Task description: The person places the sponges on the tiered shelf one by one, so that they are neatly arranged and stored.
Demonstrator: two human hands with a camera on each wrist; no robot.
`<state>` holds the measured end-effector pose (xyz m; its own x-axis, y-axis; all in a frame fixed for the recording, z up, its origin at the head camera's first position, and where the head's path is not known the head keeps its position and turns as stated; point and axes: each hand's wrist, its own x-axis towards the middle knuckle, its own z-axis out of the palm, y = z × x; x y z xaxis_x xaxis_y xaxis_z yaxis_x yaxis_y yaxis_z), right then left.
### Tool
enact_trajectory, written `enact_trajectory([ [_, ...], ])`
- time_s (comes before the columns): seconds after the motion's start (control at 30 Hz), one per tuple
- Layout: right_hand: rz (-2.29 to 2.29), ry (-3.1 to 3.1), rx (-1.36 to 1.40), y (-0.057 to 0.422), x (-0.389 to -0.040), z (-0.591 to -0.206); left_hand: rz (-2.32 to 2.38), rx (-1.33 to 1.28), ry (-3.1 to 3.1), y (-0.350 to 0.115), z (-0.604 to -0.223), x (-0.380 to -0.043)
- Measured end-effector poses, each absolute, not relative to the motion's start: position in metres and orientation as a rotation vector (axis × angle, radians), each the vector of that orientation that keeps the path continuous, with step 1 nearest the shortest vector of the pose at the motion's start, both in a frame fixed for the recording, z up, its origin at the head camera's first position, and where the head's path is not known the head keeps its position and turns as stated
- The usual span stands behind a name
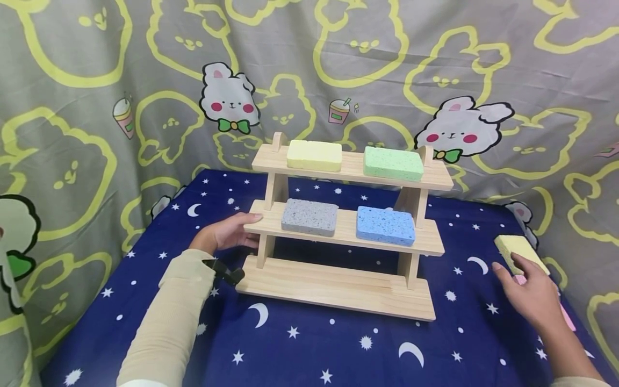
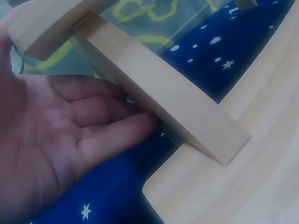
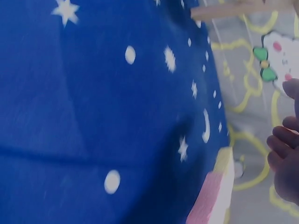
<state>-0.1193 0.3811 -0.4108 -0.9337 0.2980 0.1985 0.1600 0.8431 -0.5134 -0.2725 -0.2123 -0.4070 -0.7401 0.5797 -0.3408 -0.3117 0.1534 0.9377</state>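
Observation:
A three-tier wooden shelf (image 1: 333, 285) stands on the table. My left hand (image 1: 233, 232) grips the left end of its middle tier, thumb on top and fingers below, beside the upright (image 2: 163, 88). On the top tier sit a pale yellow sponge (image 1: 314, 156) and a green sponge (image 1: 393, 163); the middle tier bears a grey sponge (image 1: 309, 217) and a blue sponge (image 1: 385, 226). At the right, my right hand (image 1: 534, 293) hovers with relaxed fingers over another yellow sponge (image 1: 517, 250) and a pink sponge (image 3: 205, 198), which it partly hides in the head view. Nothing shows in its grasp.
A dark blue cloth (image 1: 290, 360) with white moons and stars covers the table. Behind and at both sides hangs a grey curtain (image 1: 290, 43) with yellow outlines and rabbits. Black straps (image 1: 224, 271) are on the left wrist, close to the shelf's bottom tier.

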Motion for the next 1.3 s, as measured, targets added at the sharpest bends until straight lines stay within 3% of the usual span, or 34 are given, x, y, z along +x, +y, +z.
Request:
enact_trajectory([
  [0.57,0.682,-2.783,-0.852,0.443,-0.086,-0.442,1.660,0.282,1.768,-0.212,-0.410,-0.274],
  [1.3,0.551,-2.892,-0.872,0.450,-0.079,-0.463,1.669,0.266,1.750,-0.211,-0.405,-0.271],
])
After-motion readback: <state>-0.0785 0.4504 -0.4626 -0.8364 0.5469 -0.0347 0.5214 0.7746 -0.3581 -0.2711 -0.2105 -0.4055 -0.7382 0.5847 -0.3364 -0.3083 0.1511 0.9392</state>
